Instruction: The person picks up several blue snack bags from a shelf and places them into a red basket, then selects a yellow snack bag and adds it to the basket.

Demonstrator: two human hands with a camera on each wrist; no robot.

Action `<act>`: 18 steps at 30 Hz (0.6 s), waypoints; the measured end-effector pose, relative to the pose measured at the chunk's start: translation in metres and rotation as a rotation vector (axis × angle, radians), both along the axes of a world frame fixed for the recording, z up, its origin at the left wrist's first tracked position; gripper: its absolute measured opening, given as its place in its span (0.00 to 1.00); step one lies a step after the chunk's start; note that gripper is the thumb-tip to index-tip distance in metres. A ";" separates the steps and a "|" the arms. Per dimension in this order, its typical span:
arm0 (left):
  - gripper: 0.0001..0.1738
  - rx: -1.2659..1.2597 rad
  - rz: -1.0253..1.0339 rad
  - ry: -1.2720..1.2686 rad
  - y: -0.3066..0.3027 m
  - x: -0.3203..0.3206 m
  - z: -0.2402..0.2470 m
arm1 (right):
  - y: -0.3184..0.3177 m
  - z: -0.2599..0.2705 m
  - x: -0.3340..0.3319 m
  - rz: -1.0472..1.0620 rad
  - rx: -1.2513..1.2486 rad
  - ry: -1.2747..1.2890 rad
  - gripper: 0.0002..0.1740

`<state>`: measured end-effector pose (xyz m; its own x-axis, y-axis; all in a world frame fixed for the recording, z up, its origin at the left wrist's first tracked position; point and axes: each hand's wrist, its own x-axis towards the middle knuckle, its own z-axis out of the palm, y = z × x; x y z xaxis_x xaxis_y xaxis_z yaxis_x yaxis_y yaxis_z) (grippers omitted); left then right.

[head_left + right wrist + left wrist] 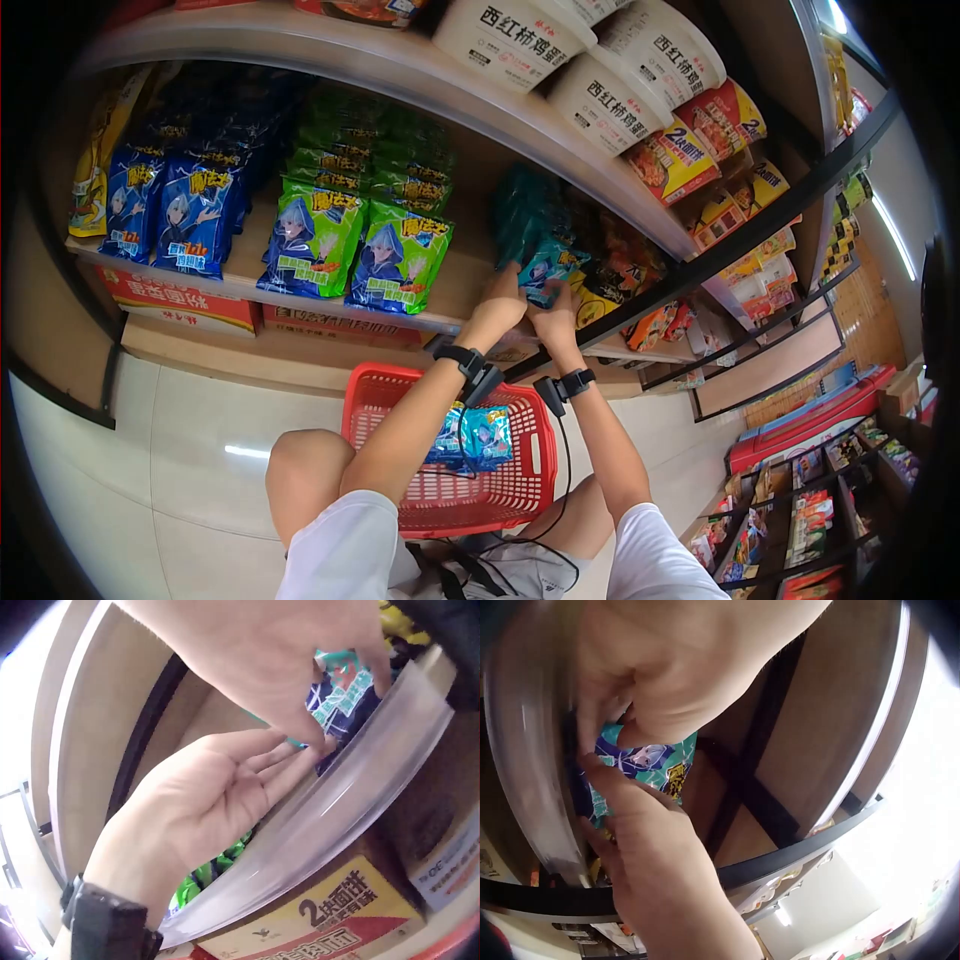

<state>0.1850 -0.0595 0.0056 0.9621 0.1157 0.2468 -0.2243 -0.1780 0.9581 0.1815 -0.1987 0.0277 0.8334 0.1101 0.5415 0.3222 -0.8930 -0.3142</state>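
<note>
Your R hand (pixel 556 322) is grasping a teal pkt (pixel 552 268), thumb & fingers round its lower end. Your L hand (pixel 500 308) touches same pkt from the other side, fingers fairly straight; can't tell if it's gripping too. Pkt's btwn both hands, at front of shelf (pixel 258 234), w/ more teal pkts (pixel 518 205) just behind. L of grip: green pkts (pixel 405 258), then blue pkts (pixel 196 218) further off. Above grip: white tubs (pixel 515 45). Below grip: red basket (pixel 545 460) w/ blue-teal pkts (pixel 490 437) inside.
</note>
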 end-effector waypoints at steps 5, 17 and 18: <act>0.26 -0.031 0.135 -0.045 -0.004 -0.006 0.005 | 0.001 -0.003 0.030 0.014 0.035 0.064 0.34; 0.33 0.074 -0.020 0.119 0.008 -0.009 0.018 | 0.002 -0.027 0.066 -0.175 0.082 -0.030 0.35; 0.33 0.048 -0.005 0.110 0.007 -0.009 0.016 | 0.006 -0.023 0.064 -0.182 0.104 0.003 0.34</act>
